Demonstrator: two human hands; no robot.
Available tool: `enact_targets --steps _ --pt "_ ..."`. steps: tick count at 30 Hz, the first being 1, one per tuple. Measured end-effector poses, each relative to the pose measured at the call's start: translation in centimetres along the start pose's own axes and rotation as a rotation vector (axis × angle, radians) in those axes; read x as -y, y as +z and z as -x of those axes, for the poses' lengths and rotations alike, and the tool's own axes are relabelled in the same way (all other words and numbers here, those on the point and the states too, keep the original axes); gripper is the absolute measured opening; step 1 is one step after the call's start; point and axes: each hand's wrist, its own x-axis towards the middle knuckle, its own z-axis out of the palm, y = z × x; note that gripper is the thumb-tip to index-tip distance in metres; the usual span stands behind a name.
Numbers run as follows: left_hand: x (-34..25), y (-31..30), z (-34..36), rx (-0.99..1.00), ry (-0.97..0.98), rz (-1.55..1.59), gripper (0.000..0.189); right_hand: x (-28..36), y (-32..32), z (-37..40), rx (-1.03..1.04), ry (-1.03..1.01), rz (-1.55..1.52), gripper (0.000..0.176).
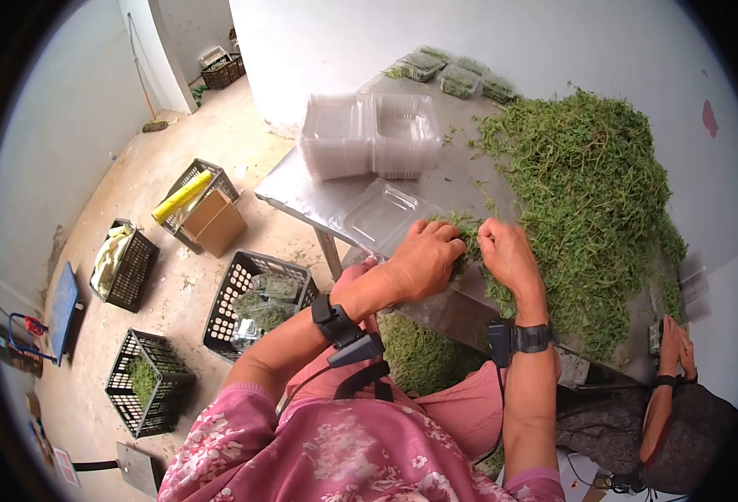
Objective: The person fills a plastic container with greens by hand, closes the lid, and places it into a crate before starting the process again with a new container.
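Observation:
My left hand [426, 258] is closed round a bunch of green sprigs [467, 227] over the near edge of the metal table [344, 205]. Just right of it, my right hand [508, 255] has its fingers curled in beside the same greens; whatever it may grip is too small to tell. An open clear plastic container [383, 216] lies to the left of my left hand, its near part hidden by that hand. Beyond it stand stacked clear containers [369, 138]. A large heap of green sprigs [586, 192] covers the table's right side.
Filled clear boxes [459, 81] sit at the table's far end. On the floor at left are black crates [137, 272], a cardboard box [214, 224] and a blue trolley [65, 309]. More greens [423, 356] lie below the table. A co-worker's hands [676, 347] show at right.

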Motion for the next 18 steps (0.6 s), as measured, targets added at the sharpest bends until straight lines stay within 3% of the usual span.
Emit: enact_targets --steps 3,9,18 --pt "-0.4 0.0 -0.4 -0.126 -0.017 0.129 0.029 -0.3 0.3 -0.1 -0.036 -0.076 0.011 0.003" --pt "0.2 1.7 -1.1 -0.212 -0.052 0.07 0.023 0.6 0.1 -0.1 -0.037 -0.122 -0.021 0.003" --pt "0.7 2.4 -1.4 -0.247 -0.079 0.15 0.021 0.9 0.5 -0.2 -0.072 -0.157 0.028 0.003"
